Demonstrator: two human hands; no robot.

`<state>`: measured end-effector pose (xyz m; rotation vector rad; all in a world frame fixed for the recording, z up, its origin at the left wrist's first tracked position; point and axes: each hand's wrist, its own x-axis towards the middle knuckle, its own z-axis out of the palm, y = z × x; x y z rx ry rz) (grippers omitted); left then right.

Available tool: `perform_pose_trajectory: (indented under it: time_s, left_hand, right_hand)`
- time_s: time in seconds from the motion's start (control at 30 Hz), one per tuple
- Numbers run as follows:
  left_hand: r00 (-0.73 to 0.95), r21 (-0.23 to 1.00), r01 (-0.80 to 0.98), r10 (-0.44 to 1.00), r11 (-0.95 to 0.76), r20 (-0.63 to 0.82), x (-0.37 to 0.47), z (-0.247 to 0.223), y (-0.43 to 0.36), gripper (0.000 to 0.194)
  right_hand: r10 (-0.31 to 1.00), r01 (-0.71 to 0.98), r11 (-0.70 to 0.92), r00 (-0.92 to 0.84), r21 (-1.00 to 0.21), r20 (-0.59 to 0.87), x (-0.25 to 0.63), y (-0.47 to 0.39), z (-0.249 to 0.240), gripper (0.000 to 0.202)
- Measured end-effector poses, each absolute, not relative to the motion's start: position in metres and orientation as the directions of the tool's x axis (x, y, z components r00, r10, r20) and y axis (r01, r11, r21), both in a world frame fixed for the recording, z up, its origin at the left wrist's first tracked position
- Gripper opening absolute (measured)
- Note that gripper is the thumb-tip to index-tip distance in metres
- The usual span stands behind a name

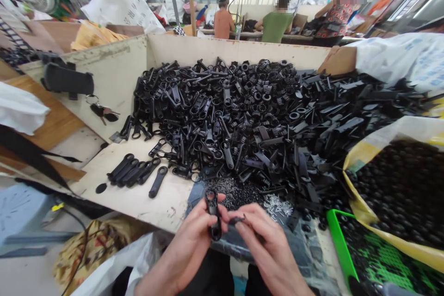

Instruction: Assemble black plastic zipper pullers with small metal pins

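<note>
- Over the near edge of the worktop (pixel 152 208): left hand (pixel 194 227) clamped round a black handle (pixel 212 210), right hand (pixel 265 231) pinching a small part (pixel 236 219) just beside it.
- Held handle looks unfinished.
- Short row (pixel 129 171) at left, probably done; big heap (pixel 215 115) beyond, apparently left to do.
- Pins (pixel 277 206), green tray (pixel 340 249) and bag (pixel 412 123) crowd the right; heap leaves little bare worktop.

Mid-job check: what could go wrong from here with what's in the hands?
The small dark piece pinched in the right hand might slip and be hard to spot among the tiny black bits just beyond.

The right hand could also brush and scatter the loose silver pieces nearby.

The left hand may lose its grip on the long black part.
</note>
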<state>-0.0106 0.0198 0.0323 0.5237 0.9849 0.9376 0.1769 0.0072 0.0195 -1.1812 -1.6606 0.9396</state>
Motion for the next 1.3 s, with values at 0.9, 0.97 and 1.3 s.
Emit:
perform_pose_trajectory:
  time_s: [0.9,0.97,1.3]
  left_hand:
    - [0.354,0.453,-0.699,0.818,0.553,-0.453,0.022,0.006,-0.004,0.041]
    - [0.337,0.466,-0.701,0.827,0.54,-0.451,0.023,0.005,-0.006,0.041]
    - [0.178,0.755,-0.45,0.876,0.478,-0.448,0.027,-0.01,-0.02,0.052]
  right_hand:
    - [0.98,-0.208,-0.184,0.039,-0.961,-0.196,0.155,-0.019,-0.009,0.036]
    - [0.981,-0.21,-0.172,0.048,-0.963,-0.186,0.154,-0.019,-0.011,0.034]
    - [0.995,0.086,-0.056,0.088,-0.995,-0.049,0.159,-0.023,-0.008,0.027]
